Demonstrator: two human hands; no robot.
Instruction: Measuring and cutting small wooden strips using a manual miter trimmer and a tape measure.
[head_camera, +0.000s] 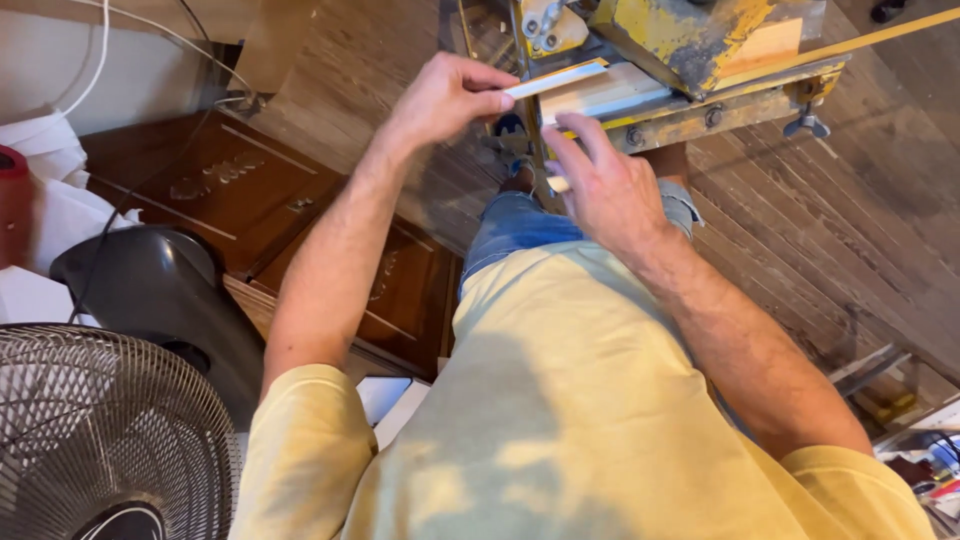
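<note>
A narrow white strip of wood trim (560, 79) lies across the bed of a worn yellow saw (690, 40) at the top of the view. My left hand (445, 98) pinches the strip's left end between thumb and fingers. My right hand (600, 185) rests just below the strip with its fingers pressed against a white trim piece (600, 98) on the saw bed. I stand over the saw in a yellow shirt and jeans.
Dark wooden cabinet doors (240, 195) lie flat on the plank floor at the left. A black bin (150, 290) and a metal fan grille (100, 430) sit at the lower left. White cloth and cables fill the far left; tools lie at the lower right.
</note>
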